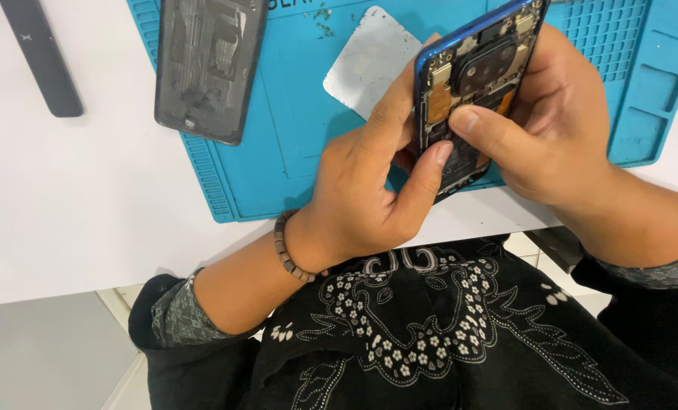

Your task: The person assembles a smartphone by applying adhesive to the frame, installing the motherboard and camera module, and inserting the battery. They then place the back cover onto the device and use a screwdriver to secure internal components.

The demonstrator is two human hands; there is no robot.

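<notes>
matt rubbery blue mat (293, 152).

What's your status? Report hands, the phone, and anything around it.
Left hand and right hand both grip the opened phone, thumbs on its exposed insides. Phone held above the blue mat. Removed back cover and grey sheet lie on the mat.

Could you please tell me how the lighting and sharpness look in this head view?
Head view: bright, even light; white table nearly blown out; soft sheen on the removed back cover; opened phone and both hands, left and right, are sharp.
</notes>
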